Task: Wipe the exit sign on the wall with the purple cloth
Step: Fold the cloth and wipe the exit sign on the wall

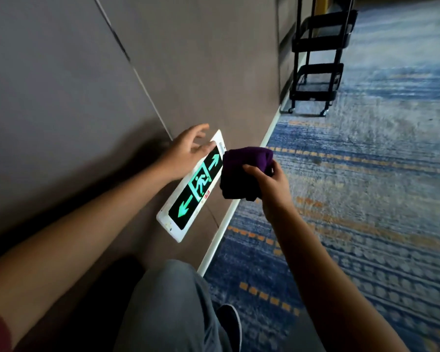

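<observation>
The exit sign point(192, 196) is a white-framed black panel with glowing green arrows and a running figure, mounted low on the grey wall just above the skirting. My left hand point(186, 151) rests with spread fingers on the sign's far upper end. My right hand point(267, 184) grips the bunched purple cloth point(244, 171), which hangs just to the right of the sign, close to its far edge. Whether the cloth touches the sign I cannot tell.
A black wheeled trolley point(318, 62) with shelves stands against the wall further along. Blue and orange patterned carpet point(366, 199) covers the floor to the right. My knee in grey trousers point(173, 301) and a dark shoe point(229, 323) are at the bottom.
</observation>
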`<state>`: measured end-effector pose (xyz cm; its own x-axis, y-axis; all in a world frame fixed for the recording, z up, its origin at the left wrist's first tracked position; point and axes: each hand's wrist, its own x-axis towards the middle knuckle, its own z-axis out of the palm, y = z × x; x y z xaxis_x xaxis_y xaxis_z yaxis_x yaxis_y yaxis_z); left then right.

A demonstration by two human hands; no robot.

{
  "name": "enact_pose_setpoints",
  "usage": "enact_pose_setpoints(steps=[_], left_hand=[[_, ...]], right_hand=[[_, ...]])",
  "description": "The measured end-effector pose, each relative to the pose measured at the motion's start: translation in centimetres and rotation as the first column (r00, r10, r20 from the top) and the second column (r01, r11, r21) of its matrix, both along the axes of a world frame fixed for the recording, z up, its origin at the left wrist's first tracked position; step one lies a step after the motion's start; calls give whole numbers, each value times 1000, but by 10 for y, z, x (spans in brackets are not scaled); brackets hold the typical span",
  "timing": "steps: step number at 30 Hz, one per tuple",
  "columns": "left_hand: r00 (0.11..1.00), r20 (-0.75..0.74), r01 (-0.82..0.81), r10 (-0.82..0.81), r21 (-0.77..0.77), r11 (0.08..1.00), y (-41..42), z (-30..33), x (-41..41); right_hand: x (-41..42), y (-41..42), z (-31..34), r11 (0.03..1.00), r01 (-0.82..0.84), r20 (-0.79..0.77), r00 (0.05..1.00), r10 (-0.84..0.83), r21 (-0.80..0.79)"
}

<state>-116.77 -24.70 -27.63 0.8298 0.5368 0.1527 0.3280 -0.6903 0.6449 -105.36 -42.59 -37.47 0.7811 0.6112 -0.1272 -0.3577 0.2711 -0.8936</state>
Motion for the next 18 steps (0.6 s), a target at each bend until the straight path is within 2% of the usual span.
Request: enact_pose_setpoints(steps=[2,4,6,7,9,11,14,15,18], left_hand=[[997,-69,-8,18,142,990,13,3,-3],[989,-148,20,32,340,940,21,8,-9],[978,-205,96,23,550,829,41,25,-6],[973,-231,134,12,605,785,40,23,-3],[957,-275,148,88,729,668,61,39,4],[905,-402,275,139,802,529,64,36,16],[772,-544,419,329,825,381,70,22,28],[718,-576,460,391,814,355,73,20,33],[706,-555,455,441,832,318,80,19,49]], right_hand=[[2,8,-2,1000,0,-11,1000,0,-15],[7,18,-6,999,-10,17,1000,10,-43],[17,42,-6,998,19,48,999,-17,-54],[23,44,-12,995,35,73,997,-28,-91],[33,84,-8,996,64,66,996,-60,-65],[40,97,-28,992,92,28,996,-90,-86],[43,111,-55,993,88,-27,996,-90,-84],[45,119,-68,991,95,-34,995,-98,-92],[65,126,-80,985,120,19,993,-119,-126]])
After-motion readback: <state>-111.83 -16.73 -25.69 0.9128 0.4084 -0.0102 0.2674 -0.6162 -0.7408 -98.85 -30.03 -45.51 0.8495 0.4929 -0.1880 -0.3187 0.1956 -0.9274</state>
